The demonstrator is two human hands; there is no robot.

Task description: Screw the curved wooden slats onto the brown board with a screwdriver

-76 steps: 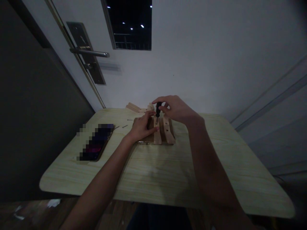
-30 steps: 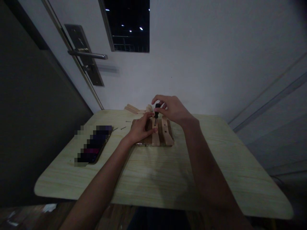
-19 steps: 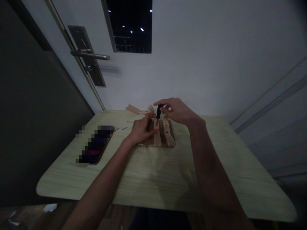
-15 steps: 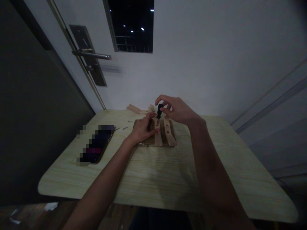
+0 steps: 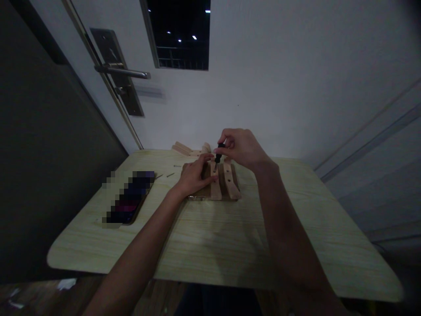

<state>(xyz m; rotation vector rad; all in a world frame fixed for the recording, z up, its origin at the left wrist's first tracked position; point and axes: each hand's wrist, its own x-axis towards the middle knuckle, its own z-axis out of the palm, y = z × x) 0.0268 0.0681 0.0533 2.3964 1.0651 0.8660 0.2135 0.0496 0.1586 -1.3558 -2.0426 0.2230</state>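
Note:
A small black-handled screwdriver (image 5: 218, 157) is pinched in the fingers of my right hand (image 5: 246, 149). It stands slightly tilted, its tip at a hole in a pale wooden strip (image 5: 215, 192). That strip lies across a brown board (image 5: 201, 193) on the table. My left hand (image 5: 192, 177) lies over the board's left part, fingers spread, with the thumb touching the strip. To the right, a second, curved wooden strip (image 5: 232, 188) with dark holes rests on the same board. Whether a screw sits under the tip is too small to tell.
Several loose screws (image 5: 170, 175) lie left of the board. A partly pixelated phone (image 5: 133, 202) is farther left on the light wood-grain table (image 5: 197, 245). More wooden pieces (image 5: 183, 149) lie behind my left hand, near the white door (image 5: 279, 87) with its metal handle (image 5: 131, 73).
My right hand has turned, its fingers now curled more closely around the screwdriver handle, which tilts a little more. My left hand stays on the board. The whole view has shifted slightly.

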